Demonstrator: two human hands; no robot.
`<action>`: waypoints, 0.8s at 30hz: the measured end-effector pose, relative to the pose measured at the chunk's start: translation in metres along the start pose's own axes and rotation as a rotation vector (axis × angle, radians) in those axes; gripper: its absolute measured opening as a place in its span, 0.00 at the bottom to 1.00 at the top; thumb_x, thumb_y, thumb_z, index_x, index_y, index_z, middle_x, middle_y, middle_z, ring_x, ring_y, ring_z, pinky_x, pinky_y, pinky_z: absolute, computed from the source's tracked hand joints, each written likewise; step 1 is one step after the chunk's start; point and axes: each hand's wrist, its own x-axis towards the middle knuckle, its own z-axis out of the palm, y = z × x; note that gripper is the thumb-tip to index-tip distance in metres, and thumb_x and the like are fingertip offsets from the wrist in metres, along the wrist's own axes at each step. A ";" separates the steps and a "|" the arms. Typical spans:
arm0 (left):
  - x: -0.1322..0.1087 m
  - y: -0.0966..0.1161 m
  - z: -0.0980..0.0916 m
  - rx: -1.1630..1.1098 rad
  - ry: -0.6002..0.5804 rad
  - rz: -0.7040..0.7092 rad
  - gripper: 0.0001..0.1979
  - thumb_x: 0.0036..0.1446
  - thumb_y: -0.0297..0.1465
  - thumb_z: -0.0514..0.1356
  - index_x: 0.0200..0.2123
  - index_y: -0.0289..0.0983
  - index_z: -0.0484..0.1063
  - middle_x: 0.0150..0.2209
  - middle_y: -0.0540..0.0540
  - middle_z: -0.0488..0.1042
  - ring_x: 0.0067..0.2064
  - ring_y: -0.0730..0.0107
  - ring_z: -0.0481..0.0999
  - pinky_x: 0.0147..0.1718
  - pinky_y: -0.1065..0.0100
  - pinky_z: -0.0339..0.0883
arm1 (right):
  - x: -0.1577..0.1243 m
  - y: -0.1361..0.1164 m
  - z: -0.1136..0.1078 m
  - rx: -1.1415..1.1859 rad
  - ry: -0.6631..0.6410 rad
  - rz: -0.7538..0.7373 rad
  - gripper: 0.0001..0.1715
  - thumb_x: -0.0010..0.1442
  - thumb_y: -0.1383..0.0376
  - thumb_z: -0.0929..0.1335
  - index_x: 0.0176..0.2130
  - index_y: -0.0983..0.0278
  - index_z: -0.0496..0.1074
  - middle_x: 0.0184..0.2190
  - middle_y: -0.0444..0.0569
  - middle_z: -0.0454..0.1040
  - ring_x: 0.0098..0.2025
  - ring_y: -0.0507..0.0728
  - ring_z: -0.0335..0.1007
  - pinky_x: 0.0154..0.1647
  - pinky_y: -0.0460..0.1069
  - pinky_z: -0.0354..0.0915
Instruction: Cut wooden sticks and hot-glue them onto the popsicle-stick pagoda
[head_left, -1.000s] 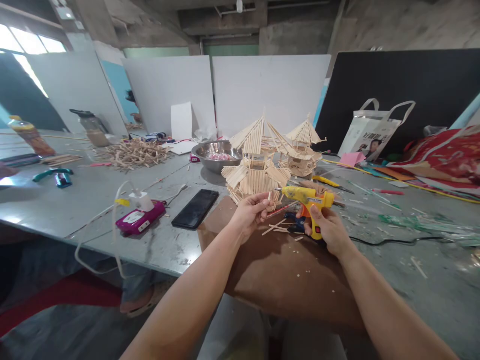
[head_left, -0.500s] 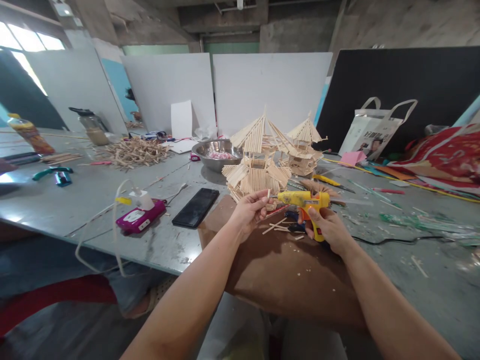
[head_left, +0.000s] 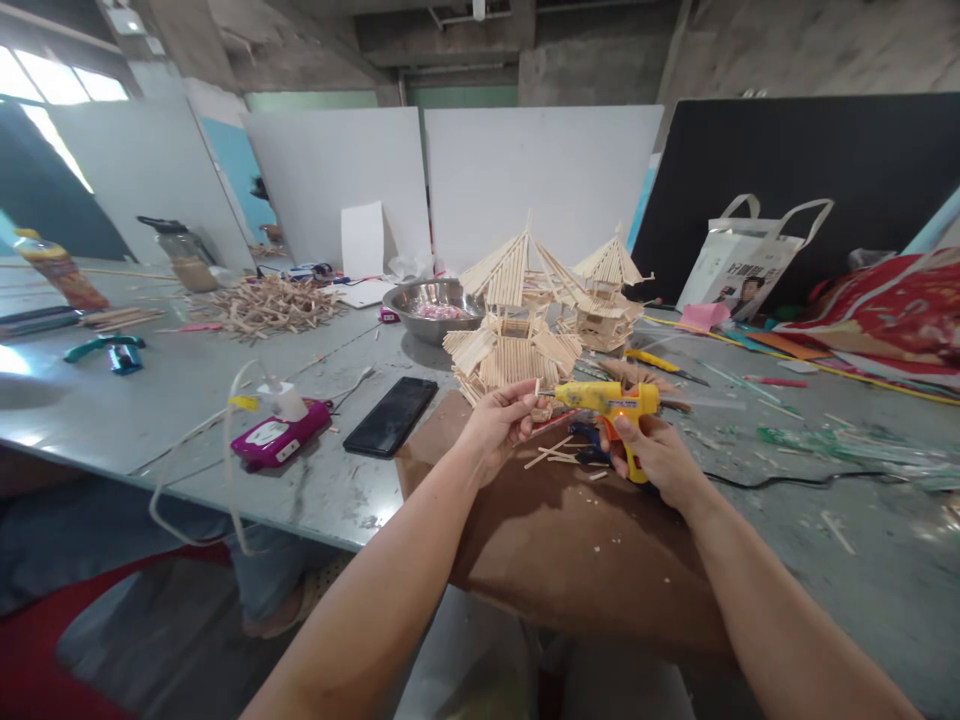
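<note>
In my right hand (head_left: pixel 660 455) is a yellow hot glue gun (head_left: pixel 607 400), its nozzle pointing left and a clear glue stick (head_left: pixel 705 403) jutting from its back. My left hand (head_left: pixel 499 425) pinches a short wooden stick (head_left: pixel 537 387) upright at the nozzle tip. Just behind both hands stands a wooden stick pavilion model (head_left: pixel 517 350) with a pointed, partly open roof. A second pavilion model (head_left: pixel 606 290) is behind it to the right. Loose sticks (head_left: pixel 551 455) lie on the brown board (head_left: pixel 570 560) below the gun, near dark-blue-handled pliers (head_left: pixel 589 445).
Left of the board lie a black phone (head_left: pixel 391 415) and a magenta power strip (head_left: pixel 281 435) with a white cable. A metal bowl (head_left: pixel 427 320) and a stick pile (head_left: pixel 274 305) sit farther back. Yellow-handled cutters (head_left: pixel 664 365) and a black cord (head_left: pixel 795 482) are to the right.
Both hands, the glue gun and the short stick hold almost the same position. At the lower left, a seated person's leg has shifted slightly.
</note>
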 end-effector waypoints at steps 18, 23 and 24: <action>-0.002 0.002 0.003 0.008 -0.001 -0.007 0.11 0.47 0.19 0.55 0.36 0.30 0.67 0.22 0.49 0.72 0.12 0.88 0.61 0.11 0.84 0.56 | -0.001 -0.009 0.003 -0.026 0.058 0.027 0.26 0.43 0.45 0.63 0.20 0.65 0.61 0.13 0.42 0.62 0.11 0.45 0.54 0.11 0.43 0.49; -0.002 0.001 0.002 0.016 0.001 -0.010 0.11 0.47 0.19 0.55 0.37 0.30 0.67 0.22 0.49 0.72 0.12 0.87 0.60 0.10 0.83 0.55 | -0.001 -0.010 0.003 -0.030 0.062 0.025 0.26 0.43 0.45 0.63 0.19 0.65 0.61 0.12 0.41 0.61 0.11 0.46 0.54 0.11 0.43 0.50; -0.002 0.000 0.002 0.017 -0.005 -0.010 0.11 0.47 0.19 0.56 0.37 0.31 0.67 0.22 0.49 0.72 0.12 0.87 0.61 0.10 0.83 0.55 | -0.001 -0.010 0.003 -0.030 0.061 0.026 0.26 0.43 0.45 0.63 0.19 0.65 0.61 0.11 0.41 0.61 0.11 0.46 0.53 0.12 0.43 0.50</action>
